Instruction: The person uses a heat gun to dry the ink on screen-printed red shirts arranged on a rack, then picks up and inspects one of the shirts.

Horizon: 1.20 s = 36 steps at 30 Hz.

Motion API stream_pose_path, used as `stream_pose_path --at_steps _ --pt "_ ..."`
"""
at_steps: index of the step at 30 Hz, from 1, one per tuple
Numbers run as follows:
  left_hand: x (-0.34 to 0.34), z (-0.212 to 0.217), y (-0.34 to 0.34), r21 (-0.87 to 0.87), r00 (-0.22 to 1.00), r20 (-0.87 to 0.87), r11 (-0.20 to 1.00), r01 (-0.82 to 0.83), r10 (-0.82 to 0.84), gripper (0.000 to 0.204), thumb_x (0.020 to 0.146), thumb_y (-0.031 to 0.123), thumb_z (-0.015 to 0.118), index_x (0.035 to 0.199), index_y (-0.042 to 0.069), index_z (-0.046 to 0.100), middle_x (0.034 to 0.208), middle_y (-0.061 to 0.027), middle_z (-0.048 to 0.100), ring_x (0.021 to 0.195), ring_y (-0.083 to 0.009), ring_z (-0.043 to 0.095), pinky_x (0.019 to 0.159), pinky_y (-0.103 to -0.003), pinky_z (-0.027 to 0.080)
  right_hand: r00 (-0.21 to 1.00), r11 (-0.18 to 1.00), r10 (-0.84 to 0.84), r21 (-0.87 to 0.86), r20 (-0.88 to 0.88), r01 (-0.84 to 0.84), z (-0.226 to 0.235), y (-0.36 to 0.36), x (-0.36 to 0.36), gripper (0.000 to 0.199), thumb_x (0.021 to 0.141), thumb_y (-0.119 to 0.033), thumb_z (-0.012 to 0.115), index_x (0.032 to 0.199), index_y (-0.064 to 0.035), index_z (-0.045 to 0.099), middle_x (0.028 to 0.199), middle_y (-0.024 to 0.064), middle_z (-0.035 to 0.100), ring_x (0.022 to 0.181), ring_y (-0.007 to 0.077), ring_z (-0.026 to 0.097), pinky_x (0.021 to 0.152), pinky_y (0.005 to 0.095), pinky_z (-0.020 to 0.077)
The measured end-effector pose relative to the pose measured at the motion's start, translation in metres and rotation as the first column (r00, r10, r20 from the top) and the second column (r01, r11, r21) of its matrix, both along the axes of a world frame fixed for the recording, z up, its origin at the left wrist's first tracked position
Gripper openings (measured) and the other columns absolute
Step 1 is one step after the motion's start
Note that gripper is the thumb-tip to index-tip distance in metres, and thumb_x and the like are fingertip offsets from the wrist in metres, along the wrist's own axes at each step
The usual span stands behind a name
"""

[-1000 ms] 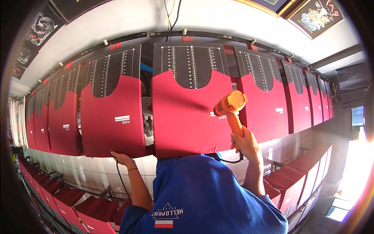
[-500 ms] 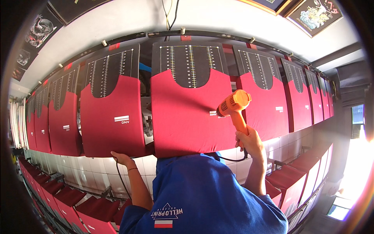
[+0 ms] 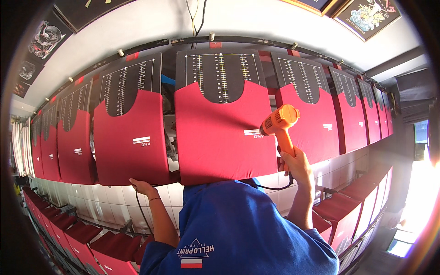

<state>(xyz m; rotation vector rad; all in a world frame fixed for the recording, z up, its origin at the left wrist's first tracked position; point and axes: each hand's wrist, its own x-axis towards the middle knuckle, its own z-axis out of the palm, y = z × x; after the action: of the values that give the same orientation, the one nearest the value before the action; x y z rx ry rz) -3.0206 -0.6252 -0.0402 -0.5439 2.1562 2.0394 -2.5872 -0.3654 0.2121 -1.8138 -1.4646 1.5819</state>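
Note:
My right hand [image 3: 297, 165] is wrapped round the handle of an orange heat gun [image 3: 283, 118]. Its dark nozzle points left at a small white print on the red fabric panel [image 3: 220, 146] in front of me, without touching it. A black cord [image 3: 277, 188] runs from the handle's base toward my body. My left hand [image 3: 144, 187] is at the near edge of the red panel [image 3: 128, 156] to the left, its fingers closed round a black cord [image 3: 140, 205] that hangs below it. Both panels lie over black boards with white ruler marks.
More boards with red panels stretch left and right along a black rail [image 3: 238, 38]. A second row of red panels [image 3: 339, 206] stands behind me on both sides. Framed pictures [image 3: 366, 17] hang on the white wall. Strong light enters at the right.
The heat gun has shifted slightly right, uncovering more of the white print. My left hand stays at the panel's near edge with the cord.

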Motion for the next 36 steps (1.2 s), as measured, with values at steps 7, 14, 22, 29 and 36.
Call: stream_pose_path --at_steps 7,14,22,29,36 --pt "0.006 0.005 0.006 -0.006 1.000 -0.028 1.000 -0.006 0.006 0.070 0.100 0.049 0.035 0.139 -0.010 0.040 0.141 -0.0241 0.046 0.122 -0.0373 0.052 0.104 -0.044 0.044 1.000 1.000 -0.006 0.023 -0.028 0.007 -0.002 -0.003 0.006 0.018 0.089 -0.016 0.060 0.095 0.0005 0.056 0.072 0.0056 0.059 0.056 0.0124 0.061 0.045 0.0255 0.0469" --pt "0.000 -0.007 -0.001 -0.046 0.998 -0.053 0.999 -0.021 0.018 0.071 0.100 0.049 0.036 0.139 -0.010 0.040 0.141 -0.0239 0.046 0.122 -0.0369 0.052 0.104 -0.044 0.044 0.999 1.000 0.008 0.007 -0.035 -0.008 0.002 -0.010 0.019 0.019 0.090 -0.017 0.061 0.096 -0.0001 0.056 0.073 0.0048 0.059 0.056 0.0118 0.061 0.045 0.0250 0.0470" --pt "0.000 -0.006 0.002 -0.051 0.999 -0.034 0.998 -0.026 0.024 0.065 0.102 0.046 0.037 0.138 -0.007 0.042 0.140 -0.0197 0.047 0.119 -0.0328 0.055 0.101 -0.040 0.047 0.998 0.999 0.026 -0.041 -0.052 -0.029 0.003 -0.014 0.028 0.020 0.090 -0.017 0.061 0.099 0.0002 0.056 0.074 0.0043 0.059 0.057 0.0113 0.061 0.046 0.0248 0.0473" --pt "-0.001 -0.008 -0.004 -0.093 1.000 0.010 0.996 -0.002 0.003 0.080 0.098 0.057 0.038 0.137 -0.012 0.043 0.138 -0.0240 0.050 0.118 -0.0361 0.055 0.102 -0.042 0.045 0.996 0.997 0.067 -0.045 -0.063 -0.069 0.002 -0.015 0.025 0.021 0.091 -0.017 0.061 0.102 -0.0001 0.055 0.074 0.0043 0.059 0.059 0.0108 0.062 0.048 0.0247 0.0479" --pt "-0.005 0.000 -0.016 -0.186 0.991 0.104 0.977 0.102 -0.084 0.069 0.096 0.060 0.042 0.129 0.001 0.052 0.112 -0.0135 0.061 0.086 -0.0230 0.062 0.066 -0.034 0.051 0.991 0.994 0.096 -0.049 -0.092 -0.101 0.004 -0.015 0.023 0.024 0.090 -0.018 0.062 0.104 0.0004 0.055 0.074 0.0048 0.059 0.058 0.0111 0.061 0.048 0.0250 0.0477"
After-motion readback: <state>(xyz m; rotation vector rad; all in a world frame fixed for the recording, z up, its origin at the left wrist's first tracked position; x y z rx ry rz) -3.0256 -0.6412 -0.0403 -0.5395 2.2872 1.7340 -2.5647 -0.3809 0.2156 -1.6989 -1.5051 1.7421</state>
